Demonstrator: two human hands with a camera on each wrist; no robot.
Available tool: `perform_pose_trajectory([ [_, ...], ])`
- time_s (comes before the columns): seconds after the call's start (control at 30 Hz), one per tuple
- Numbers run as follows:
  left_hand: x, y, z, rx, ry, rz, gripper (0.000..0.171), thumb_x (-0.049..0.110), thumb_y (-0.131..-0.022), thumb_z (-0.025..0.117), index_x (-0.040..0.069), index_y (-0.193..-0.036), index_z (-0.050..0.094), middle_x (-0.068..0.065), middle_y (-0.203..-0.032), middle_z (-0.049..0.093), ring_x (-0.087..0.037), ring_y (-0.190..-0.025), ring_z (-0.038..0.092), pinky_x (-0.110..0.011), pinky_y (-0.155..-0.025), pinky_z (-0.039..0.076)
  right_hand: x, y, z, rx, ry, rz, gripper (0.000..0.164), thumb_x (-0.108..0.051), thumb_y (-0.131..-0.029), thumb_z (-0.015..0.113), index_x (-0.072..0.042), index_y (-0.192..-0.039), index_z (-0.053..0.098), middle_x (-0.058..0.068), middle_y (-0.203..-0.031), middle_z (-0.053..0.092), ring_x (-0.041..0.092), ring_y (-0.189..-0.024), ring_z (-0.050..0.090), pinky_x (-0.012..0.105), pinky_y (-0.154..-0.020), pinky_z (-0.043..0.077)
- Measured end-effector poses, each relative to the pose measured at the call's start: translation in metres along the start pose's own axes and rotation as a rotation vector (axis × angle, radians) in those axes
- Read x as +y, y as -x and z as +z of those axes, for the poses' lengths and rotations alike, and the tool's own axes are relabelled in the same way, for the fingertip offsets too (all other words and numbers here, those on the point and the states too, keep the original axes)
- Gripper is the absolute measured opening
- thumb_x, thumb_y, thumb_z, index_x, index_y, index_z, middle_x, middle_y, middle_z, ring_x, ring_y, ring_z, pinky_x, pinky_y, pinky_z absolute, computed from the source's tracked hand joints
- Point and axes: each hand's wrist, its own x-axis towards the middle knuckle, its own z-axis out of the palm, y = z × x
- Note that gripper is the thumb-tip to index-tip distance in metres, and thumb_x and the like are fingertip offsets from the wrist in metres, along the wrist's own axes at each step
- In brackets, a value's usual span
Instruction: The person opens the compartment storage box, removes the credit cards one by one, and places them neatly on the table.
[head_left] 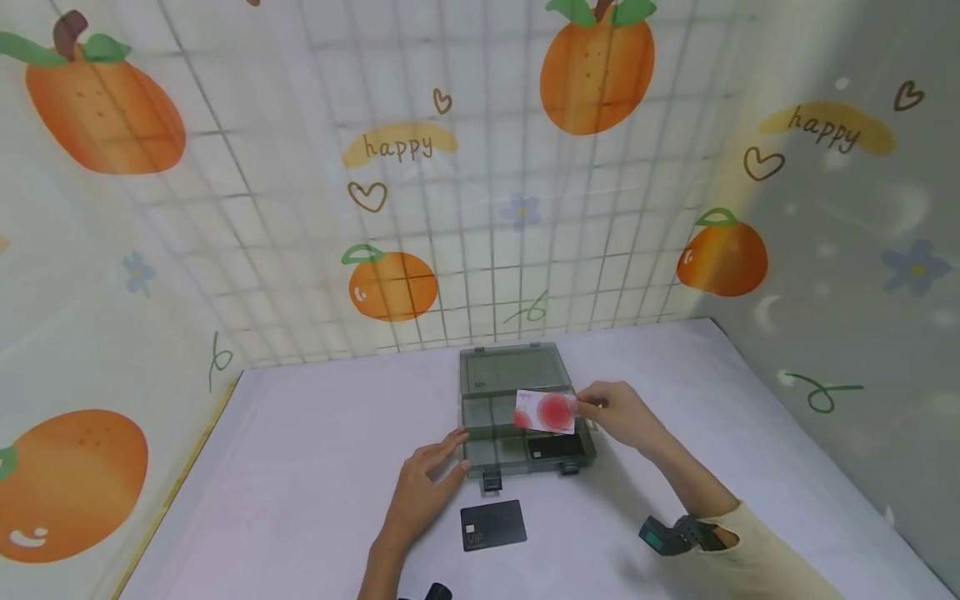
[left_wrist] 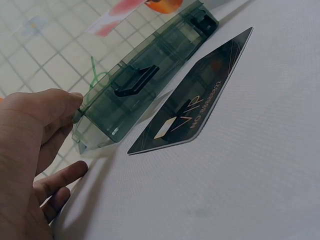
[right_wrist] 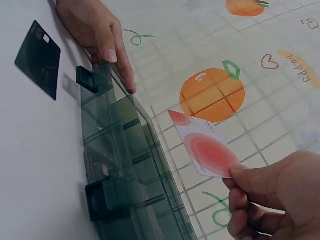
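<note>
A white card with red circles [head_left: 553, 412] is pinched between the thumb and fingers of my right hand [head_left: 618, 412], held over the right side of a green see-through compartment box [head_left: 480, 454]. The box's lid [head_left: 513, 369] lies open toward the back. Inside its front right compartment sits a black card [head_left: 557, 447]. My left hand [head_left: 429, 483] rests at the box's left front corner; in the left wrist view its thumb and fingers [left_wrist: 75, 100] touch the wall there, unbent around it. Another black card, marked VIP [head_left: 493, 526], lies flat in front of the box.
The box stands on a white cloth-covered table [head_left: 337, 433]. Two dark latches, one a front latch [head_left: 492, 481], stick out from its front edge. A printed curtain with oranges [head_left: 392, 286] over a wire grid closes off the back and sides.
</note>
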Motion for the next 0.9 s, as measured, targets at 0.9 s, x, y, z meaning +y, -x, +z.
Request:
perform_pose_trajectory([
  [0.9,-0.005,0.000,0.004,0.011,-0.022,-0.008,0.043,0.037,-0.095,0.070,0.030,-0.137,0.063,0.023,-0.143,0.052,-0.020,-0.125,0.054,-0.055,-0.104,0.041,0.009,0.059,0.000,-0.034,-0.054,0.032,0.008,-0.018,-0.092,0.073,-0.013,-0.097,0.078,-0.004,-0.088,0.067,0.020,-0.086,0.055,0.034,-0.075,0.050],
])
